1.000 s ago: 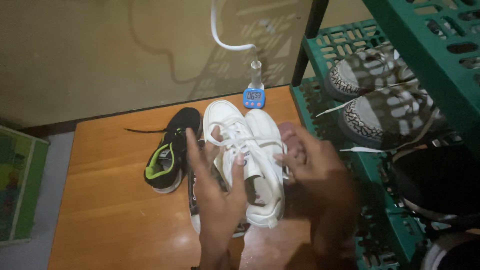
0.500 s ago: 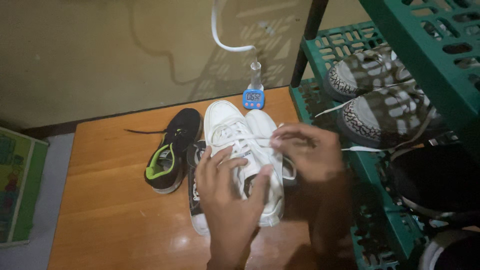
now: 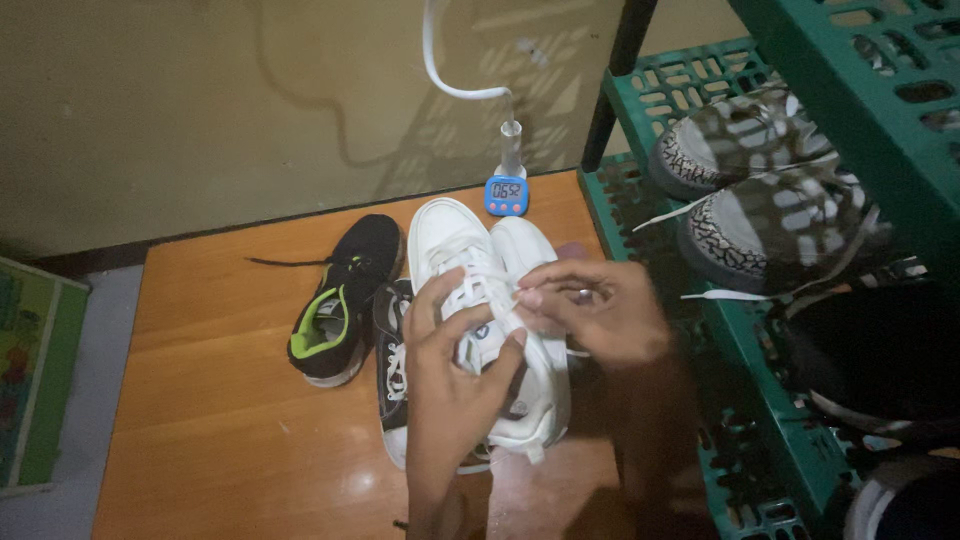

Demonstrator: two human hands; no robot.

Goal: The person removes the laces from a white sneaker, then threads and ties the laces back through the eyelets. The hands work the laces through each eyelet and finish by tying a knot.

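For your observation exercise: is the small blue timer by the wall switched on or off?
On. The blue timer stands upright against the wall, and dark digits show on its lit display.

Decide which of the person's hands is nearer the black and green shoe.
Left. The left hand lies on the white shoes, just right of the black and green shoe; the right hand is farther right.

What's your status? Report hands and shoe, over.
Left hand and right hand both gripping laces on white sneaker. Black sneaker beside it, apart. Nothing blocking.
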